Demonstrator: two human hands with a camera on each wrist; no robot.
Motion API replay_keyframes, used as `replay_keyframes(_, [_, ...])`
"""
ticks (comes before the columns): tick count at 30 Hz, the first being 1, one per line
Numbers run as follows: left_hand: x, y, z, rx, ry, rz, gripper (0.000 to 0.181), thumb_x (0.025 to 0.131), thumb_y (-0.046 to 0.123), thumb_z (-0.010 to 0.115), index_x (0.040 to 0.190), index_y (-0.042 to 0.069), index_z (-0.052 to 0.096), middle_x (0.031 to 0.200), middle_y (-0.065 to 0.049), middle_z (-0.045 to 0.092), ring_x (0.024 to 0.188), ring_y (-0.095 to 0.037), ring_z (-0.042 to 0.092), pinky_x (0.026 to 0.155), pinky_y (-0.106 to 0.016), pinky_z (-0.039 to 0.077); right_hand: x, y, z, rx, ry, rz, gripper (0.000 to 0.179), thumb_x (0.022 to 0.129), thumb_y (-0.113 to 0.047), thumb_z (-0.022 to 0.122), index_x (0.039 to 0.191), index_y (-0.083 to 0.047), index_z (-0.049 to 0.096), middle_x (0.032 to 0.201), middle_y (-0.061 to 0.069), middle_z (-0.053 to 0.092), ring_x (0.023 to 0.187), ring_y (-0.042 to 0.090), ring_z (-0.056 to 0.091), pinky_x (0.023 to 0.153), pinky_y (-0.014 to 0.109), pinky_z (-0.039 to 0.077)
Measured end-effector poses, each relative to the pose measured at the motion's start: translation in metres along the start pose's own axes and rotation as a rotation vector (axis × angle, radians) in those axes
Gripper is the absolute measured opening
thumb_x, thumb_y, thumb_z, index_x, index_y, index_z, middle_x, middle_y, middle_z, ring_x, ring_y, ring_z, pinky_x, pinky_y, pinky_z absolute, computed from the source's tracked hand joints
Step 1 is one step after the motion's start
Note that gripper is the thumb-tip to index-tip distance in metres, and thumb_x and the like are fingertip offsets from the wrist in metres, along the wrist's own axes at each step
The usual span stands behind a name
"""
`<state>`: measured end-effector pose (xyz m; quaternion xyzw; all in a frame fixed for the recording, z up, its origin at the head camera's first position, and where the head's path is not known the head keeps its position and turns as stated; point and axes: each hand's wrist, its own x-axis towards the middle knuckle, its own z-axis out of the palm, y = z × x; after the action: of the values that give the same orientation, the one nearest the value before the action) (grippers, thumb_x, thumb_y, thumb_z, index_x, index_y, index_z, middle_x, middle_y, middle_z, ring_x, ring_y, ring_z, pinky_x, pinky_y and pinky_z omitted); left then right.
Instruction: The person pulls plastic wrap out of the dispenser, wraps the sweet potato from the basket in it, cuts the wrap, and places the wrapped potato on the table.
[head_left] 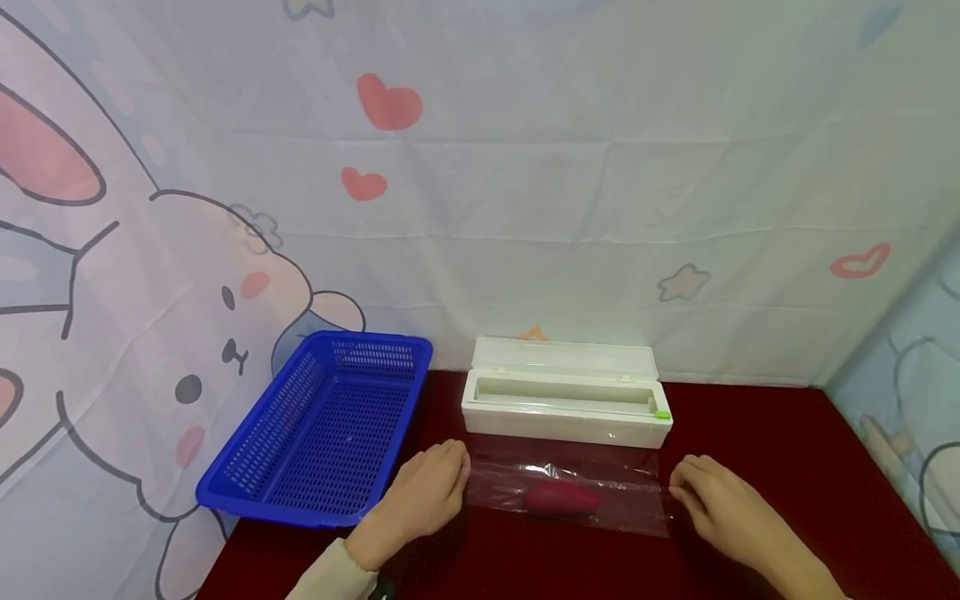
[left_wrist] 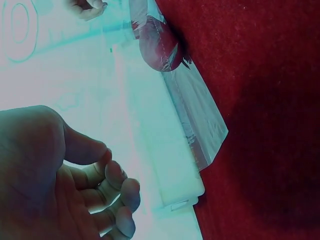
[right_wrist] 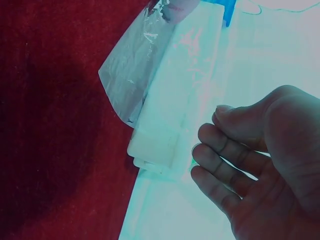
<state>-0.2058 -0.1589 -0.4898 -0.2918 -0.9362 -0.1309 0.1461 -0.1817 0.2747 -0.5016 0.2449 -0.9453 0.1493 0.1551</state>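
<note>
A sheet of clear cling film (head_left: 637, 518) lies on the dark red cloth, spread over an elongated, rounded, dark pink-red thing (head_left: 561, 497) whose kind I cannot tell. Behind it stands a white cling film dispenser (head_left: 562, 423) with its lid tilted back. My left hand (head_left: 433, 487) hovers beside the film's left edge, fingers loosely bent. On the opposite side, my right hand (head_left: 716, 504) is just off the film's right edge, its fingers bent too. Both wrist views show the left hand (left_wrist: 85, 180) and right hand (right_wrist: 255, 160) holding nothing, apart from the film.
A blue plastic basket (head_left: 315, 518) sits to the left, close to my left forearm. A green slider (head_left: 662, 415) is on the dispenser's right end. The printed curtain (head_left: 555, 208) hangs right behind the table (head_left: 757, 425).
</note>
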Motion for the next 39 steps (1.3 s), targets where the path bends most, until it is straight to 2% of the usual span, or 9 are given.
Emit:
replay_keyframes(18, [0.011,-0.004,0.017,-0.026,0.007,-0.111,0.014,0.100,0.008,0.064,0.088,0.012,0.057,0.077,0.002,0.053,0.070,-0.016,0.059,0.057,-0.027,0.047,0.010,0.003,0.011,0.070,-0.089,0.129,0.016,0.096,-0.006,0.077,0.093,-0.018,0.068,0.087,-0.014,0.059,0.080,0.001,0.050,0.068,0.026,0.051])
replay_keyframes(29, [0.019,-0.007,0.024,-0.052,-0.024,-0.164,0.013,0.101,0.008,0.063,0.090,0.011,0.057,0.078,0.002,0.054,0.069,-0.013,0.057,0.056,-0.025,0.045,0.014,0.009,0.016,0.041,-0.024,0.076,0.020,0.093,-0.004,0.078,0.089,-0.018,0.065,0.084,-0.014,0.057,0.078,0.002,0.048,0.066,0.026,0.048])
replay_keyframes(39, [0.023,-0.009,0.032,-0.045,-0.036,-0.192,0.013,0.100,0.007,0.064,0.089,0.009,0.057,0.078,0.001,0.054,0.068,-0.014,0.057,0.056,-0.027,0.044,0.020,0.009,0.022,0.050,-0.029,0.105,0.022,0.093,-0.003,0.078,0.087,-0.018,0.064,0.082,-0.012,0.055,0.077,0.005,0.048,0.066,0.027,0.048])
